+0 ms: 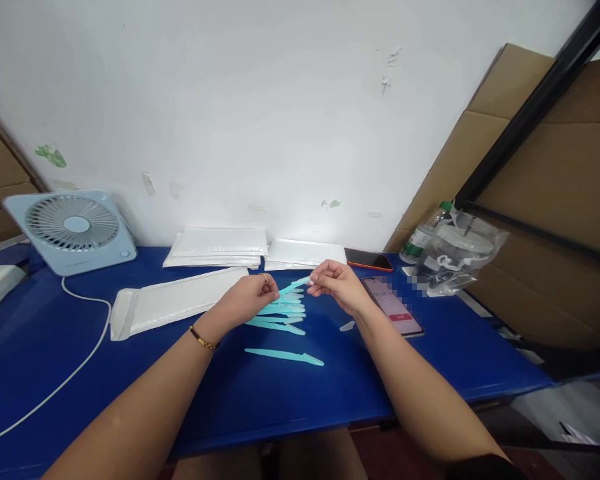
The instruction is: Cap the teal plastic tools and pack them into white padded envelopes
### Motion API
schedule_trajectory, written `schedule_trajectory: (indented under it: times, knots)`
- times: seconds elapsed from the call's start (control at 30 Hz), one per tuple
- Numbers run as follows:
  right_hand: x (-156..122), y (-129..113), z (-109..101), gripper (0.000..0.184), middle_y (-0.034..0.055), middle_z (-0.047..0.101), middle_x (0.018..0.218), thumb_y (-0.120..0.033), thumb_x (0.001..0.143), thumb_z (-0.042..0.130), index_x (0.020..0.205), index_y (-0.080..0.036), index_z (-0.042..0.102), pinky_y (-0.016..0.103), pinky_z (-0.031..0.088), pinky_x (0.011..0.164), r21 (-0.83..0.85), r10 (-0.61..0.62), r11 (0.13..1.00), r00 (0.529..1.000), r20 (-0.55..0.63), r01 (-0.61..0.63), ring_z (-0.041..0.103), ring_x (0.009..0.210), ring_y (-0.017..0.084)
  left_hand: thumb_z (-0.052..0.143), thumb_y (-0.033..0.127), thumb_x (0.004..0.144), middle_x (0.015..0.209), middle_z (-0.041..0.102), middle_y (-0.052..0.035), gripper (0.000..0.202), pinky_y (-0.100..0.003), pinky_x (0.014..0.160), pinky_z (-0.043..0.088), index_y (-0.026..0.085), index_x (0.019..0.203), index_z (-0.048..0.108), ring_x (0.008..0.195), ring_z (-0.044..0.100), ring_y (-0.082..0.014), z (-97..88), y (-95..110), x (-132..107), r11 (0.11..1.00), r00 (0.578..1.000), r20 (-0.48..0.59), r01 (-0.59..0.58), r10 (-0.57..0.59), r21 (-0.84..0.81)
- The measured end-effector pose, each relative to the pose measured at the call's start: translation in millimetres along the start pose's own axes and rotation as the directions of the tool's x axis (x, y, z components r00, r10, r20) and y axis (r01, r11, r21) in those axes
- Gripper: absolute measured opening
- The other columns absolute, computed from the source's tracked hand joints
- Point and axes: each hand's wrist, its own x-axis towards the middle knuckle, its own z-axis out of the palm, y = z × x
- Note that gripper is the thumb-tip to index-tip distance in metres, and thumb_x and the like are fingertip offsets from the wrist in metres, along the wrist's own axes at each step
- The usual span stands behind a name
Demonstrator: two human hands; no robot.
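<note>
Both my hands meet over the middle of a blue table (420,380). My left hand (247,299), with a ring and a gold bracelet, is closed round the lower end of a thin teal plastic stick (293,287). My right hand (336,283) pinches the same stick's upper tip. Under the hands lies a small heap of several teal sticks (283,313). One more teal stick (284,357) lies alone nearer to me. A small pale cap-like piece (347,326) rests on the table by my right wrist.
A long white padded envelope (173,301) lies left of the hands, and stacks of white envelopes (220,247) sit by the wall. A light blue fan (73,230) with a white cable (80,363) stands at the left. Two phones (393,307), a bottle (423,237), a clear bag (455,260) and cardboard (545,200) are at the right.
</note>
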Motion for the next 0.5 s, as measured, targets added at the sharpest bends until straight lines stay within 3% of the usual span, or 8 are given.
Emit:
schedule_trajectory:
  times: [0.17,0.23,0.3,0.4,0.5]
  knots:
    - [-2,-4,-3,0.027,0.0026,0.067,0.064,-0.037,0.068,0.071,0.082,-0.015,0.063,0.023,0.049,0.055,-0.242,0.053,0.970,0.996,0.078,-0.032,0.065,0.060,0.014,0.047,0.041,0.080,0.075,0.063,-0.0009,0.024,-0.027,0.059,0.040,0.021,0.084,0.060,0.069,0.057,-0.0171,1.6,-3,2,0.996,1.000,0.000,0.000,0.000,0.088]
    - [-6,-14,-18,0.027,0.0014,0.065,0.063,-0.037,0.069,0.069,0.084,-0.015,0.065,0.022,0.045,0.052,-0.454,0.068,0.891,0.994,0.089,-0.020,0.062,0.058,0.013,0.051,0.040,0.078,0.083,0.064,-0.0024,0.024,-0.027,0.063,0.042,0.021,0.090,0.060,0.077,0.058,-0.0185,0.3,-1,0,0.990,0.999,-0.035,-0.019,0.024,0.142]
    - [-11,-26,-37,0.021,0.0001,0.062,0.062,-0.034,0.067,0.069,0.078,-0.016,0.068,0.022,0.042,0.053,-0.683,0.103,0.731,0.988,0.119,0.006,0.058,0.057,0.012,0.057,0.040,0.074,0.093,0.063,-0.0035,0.028,-0.027,0.068,0.042,0.021,0.095,0.060,0.084,0.057,-0.0192,-0.8,5,-6,0.981,0.996,-0.010,-0.081,0.084,0.178]
    - [-18,-34,-58,0.023,-0.0013,0.063,0.066,-0.029,0.054,0.076,0.074,-0.020,0.071,0.021,0.038,0.051,-0.881,0.332,0.473,0.928,0.168,-0.009,0.056,0.058,0.012,0.065,0.041,0.068,0.091,0.062,-0.0013,0.029,-0.025,0.063,0.041,0.023,0.090,0.064,0.079,0.057,-0.0172,3.8,19,-17,0.958,0.961,0.231,-0.202,0.153,0.204]
    - [-19,-31,-59,0.021,-0.0013,0.064,0.065,-0.025,0.050,0.076,0.070,-0.020,0.071,0.022,0.038,0.050,-0.933,0.506,0.359,0.841,0.193,-0.002,0.056,0.057,0.013,0.070,0.037,0.064,0.079,0.063,0.0007,0.023,-0.024,0.054,0.035,0.024,0.082,0.066,0.069,0.056,-0.0159,16.5,32,-29,0.926,0.907,0.398,-0.261,0.139,0.272]
